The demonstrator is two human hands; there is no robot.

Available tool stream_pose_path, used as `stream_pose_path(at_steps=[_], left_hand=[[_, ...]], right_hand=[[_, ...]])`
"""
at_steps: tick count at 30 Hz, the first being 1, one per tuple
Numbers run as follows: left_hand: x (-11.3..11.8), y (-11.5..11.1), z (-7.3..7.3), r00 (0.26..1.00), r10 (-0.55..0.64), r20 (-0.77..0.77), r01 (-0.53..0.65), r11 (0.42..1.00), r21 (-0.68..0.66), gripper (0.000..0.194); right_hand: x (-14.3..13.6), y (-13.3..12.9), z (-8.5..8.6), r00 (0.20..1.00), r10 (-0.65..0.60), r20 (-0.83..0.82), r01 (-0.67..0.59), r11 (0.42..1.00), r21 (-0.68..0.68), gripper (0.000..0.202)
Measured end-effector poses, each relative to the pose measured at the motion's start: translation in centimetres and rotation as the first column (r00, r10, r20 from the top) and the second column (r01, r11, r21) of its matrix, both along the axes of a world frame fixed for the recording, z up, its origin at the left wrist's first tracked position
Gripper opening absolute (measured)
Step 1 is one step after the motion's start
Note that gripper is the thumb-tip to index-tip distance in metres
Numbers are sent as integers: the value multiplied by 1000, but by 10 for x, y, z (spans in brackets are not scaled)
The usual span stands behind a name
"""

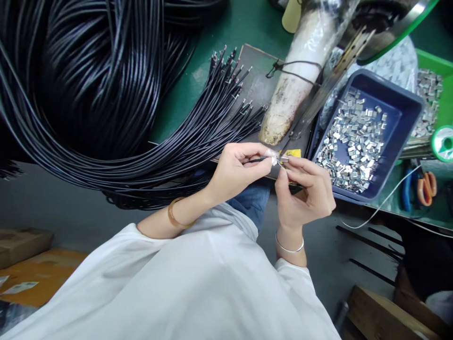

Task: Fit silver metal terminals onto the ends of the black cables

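My left hand (238,170) is closed in a pinch around the end of a black cable (255,160). White wrapping covers its fingertips. My right hand (307,189) is closed too, its thumb and fingers on a small silver metal connector (284,159) at the cable's end. Both sets of fingertips nearly meet, so the joint between cable and connector is partly hidden. A thin dark rod tip (286,144) comes down just above them. Behind my fingers lies a small yellow piece (293,153). Many more black cables (191,137) with stripped ends fan out beside my left hand.
A blue tray (396,137) of small metal parts stands to the right. Over the work hangs a stained white tube (288,94). A large coil of black cable (102,71) fills the left. Orange-handled pliers (426,189) and a green spool (443,144) lie far right.
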State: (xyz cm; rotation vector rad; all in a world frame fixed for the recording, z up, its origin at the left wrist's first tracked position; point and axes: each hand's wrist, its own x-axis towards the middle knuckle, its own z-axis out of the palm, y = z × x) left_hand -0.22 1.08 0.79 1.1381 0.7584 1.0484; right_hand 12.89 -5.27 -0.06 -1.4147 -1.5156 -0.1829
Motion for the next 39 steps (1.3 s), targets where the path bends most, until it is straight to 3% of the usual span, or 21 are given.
stream_pose_path(at_steps=[4,9,13,19,24,29,36,39], left_hand=[[-3,1,1,999,-44,-5,44,999,-7,5],[-4,1,3,997,-74,3,74,997,-37,6],[-5,2,3,995,-93,27,94,995,-42,6],[-5,1,1,997,-28,-69,28,1000,2,8],[-4,0,2,996,16,-88,-12,999,39,10],[-6,4,4,998,-56,-41,57,998,15,12],[-6,1,1,990,-3,-141,9,999,45,12],[-5,0,0,987,-29,-158,41,997,71,14]], right_hand=[[0,-1,-6,999,52,-2,-52,998,45,12],[0,-3,-8,987,-42,157,29,996,86,14],[2,-2,-3,996,3,91,-5,1000,20,14],[2,3,7,999,41,31,-39,998,-46,12],[1,4,12,997,21,74,-18,999,-46,12],[1,3,10,995,32,93,-31,999,-8,15],[-1,4,2,993,21,115,-22,1000,7,15],[2,1,6,994,42,105,-41,999,-8,14]])
